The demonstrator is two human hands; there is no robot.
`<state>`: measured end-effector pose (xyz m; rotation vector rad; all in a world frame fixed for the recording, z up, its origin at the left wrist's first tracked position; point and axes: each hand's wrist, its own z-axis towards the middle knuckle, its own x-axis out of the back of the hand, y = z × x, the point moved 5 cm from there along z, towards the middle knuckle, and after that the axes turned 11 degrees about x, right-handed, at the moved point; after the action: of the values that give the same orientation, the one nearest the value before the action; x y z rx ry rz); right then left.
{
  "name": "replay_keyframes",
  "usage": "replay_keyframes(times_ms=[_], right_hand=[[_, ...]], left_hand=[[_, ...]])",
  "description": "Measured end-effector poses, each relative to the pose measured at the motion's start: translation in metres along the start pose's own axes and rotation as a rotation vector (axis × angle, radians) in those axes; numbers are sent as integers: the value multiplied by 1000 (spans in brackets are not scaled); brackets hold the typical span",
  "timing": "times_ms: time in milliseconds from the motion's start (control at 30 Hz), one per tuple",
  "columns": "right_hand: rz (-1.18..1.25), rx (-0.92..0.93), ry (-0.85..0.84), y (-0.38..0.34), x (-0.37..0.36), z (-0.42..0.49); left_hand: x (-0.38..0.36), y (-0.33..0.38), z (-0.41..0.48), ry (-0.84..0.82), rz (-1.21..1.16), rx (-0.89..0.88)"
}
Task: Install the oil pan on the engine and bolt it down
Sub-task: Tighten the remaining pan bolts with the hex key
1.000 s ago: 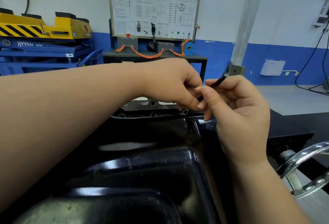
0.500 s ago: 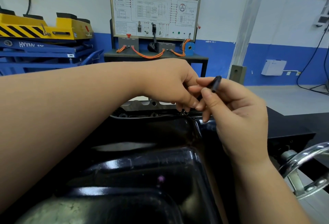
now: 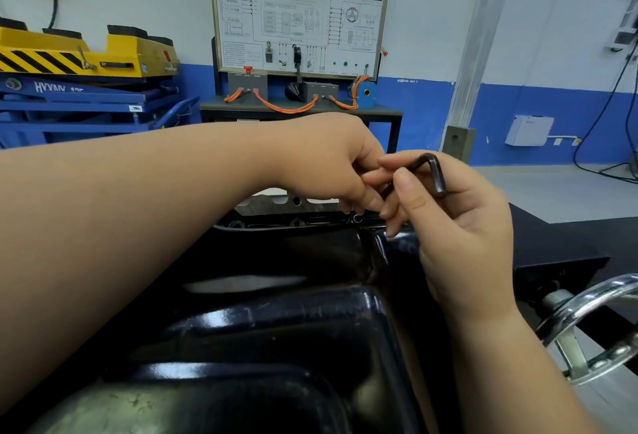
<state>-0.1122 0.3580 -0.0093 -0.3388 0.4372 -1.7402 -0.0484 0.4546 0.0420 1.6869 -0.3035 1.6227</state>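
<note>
Left hand (image 3: 331, 161) reached across black oil pan (image 3: 276, 323), fingers curled down at far flange; anything pinched there hidden (cannot be told). Right hand (image 3: 459, 226) raised beside it, L-shaped hex key (image 3: 433, 171) pinched by thumb and forefinger, lower end hidden between hands. Counted: two hands, one key, one pan.

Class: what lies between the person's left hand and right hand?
A black L-shaped hex key, held by the right hand, beside the left hand; head view.
</note>
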Motion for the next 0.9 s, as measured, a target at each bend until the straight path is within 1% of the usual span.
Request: replay_keyframes(times_ms=[133,300,400,467,600,700,800,900], right_hand=[[-8,-12,7,2,0,0],[-5,-54,92,5,3,0],[-35,-48,124,4,5,1],[-30,-42,109,3,4,2],[7,-18,14,2,0,0],[9,-32,-15,4,-1,0],[9,-41,-1,4,0,1],[27,-62,63,5,2,1]], left_hand=[[0,0,0,-11,-5,-3],[-1,2,-1,8,26,-23],[-4,4,-2,-27,23,-34],[-5,5,-2,-40,18,-36],[-3,2,2,-31,22,-35],[-2,0,1,-24,22,-41],[-2,0,1,-17,27,-33],[-3,-2,3,-2,48,-6]])
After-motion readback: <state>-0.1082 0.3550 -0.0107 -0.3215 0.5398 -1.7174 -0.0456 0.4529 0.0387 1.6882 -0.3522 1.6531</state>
